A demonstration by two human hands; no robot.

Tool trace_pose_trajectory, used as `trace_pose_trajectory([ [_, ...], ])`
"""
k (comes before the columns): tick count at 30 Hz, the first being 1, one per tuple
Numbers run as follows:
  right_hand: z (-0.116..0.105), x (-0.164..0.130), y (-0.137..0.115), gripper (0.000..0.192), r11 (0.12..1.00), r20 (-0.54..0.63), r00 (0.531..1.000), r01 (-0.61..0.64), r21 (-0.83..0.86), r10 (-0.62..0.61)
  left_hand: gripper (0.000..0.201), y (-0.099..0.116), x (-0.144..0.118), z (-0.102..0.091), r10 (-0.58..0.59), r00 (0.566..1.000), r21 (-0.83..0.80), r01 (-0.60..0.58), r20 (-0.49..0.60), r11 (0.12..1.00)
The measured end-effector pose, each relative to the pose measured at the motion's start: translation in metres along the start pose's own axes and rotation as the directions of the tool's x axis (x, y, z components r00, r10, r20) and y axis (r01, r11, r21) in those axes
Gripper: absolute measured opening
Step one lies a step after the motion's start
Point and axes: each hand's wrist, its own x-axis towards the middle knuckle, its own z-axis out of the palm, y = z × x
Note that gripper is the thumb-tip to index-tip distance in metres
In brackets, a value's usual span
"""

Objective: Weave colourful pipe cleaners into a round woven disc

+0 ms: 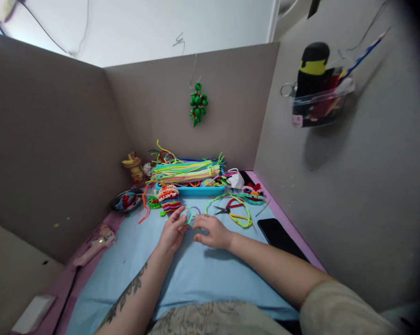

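Observation:
My left hand (173,229) pinches a small coil of fuzzy pipe cleaners (186,215) in teal and pink, with a purple strand curving off to its right. Just to the right, my right hand (213,231) hovers with its thumb apart from the bent fingers. Its fingertips are close to the coil; whether they touch a strand is hard to make out. Behind my left hand stands a striped, coiled pipe-cleaner piece (169,199). Pliers (227,211) with red and yellow handles lie beyond my right hand, beside a loop of green pipe cleaner (210,200).
A blue tray (201,191) heaped with pipe cleaners stands at the back. A phone (281,238) lies right, a dark bowl (136,204) and pink glue gun (96,244) left. Grey partitions (210,135) enclose the desk; a clear holder (321,109) hangs right.

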Motion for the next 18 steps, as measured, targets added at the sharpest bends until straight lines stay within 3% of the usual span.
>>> trace_pose_trajectory([
  [5, -0.002, 0.003, 0.002, 0.015, 0.954, -0.241, 0.926, -0.3, 0.0, 0.291, 0.044, -0.002, -0.004, 0.005, 0.016, 0.999, 0.017, -0.017, 0.041, 1.0],
  [10, -0.002, 0.008, 0.001, 0.009, 0.936, -0.254, 0.91, -0.349, -0.038, 0.329, 0.047, -0.004, -0.006, 0.008, 0.001, 0.998, 0.035, -0.003, 0.063, 0.999],
  [18, -0.005, 0.011, 0.003, 0.006, 0.905, -0.331, 0.844, -0.415, 0.094, 0.422, 0.047, -0.003, -0.01, 0.012, -0.002, 0.999, 0.053, 0.0, 0.048, 0.999],
])
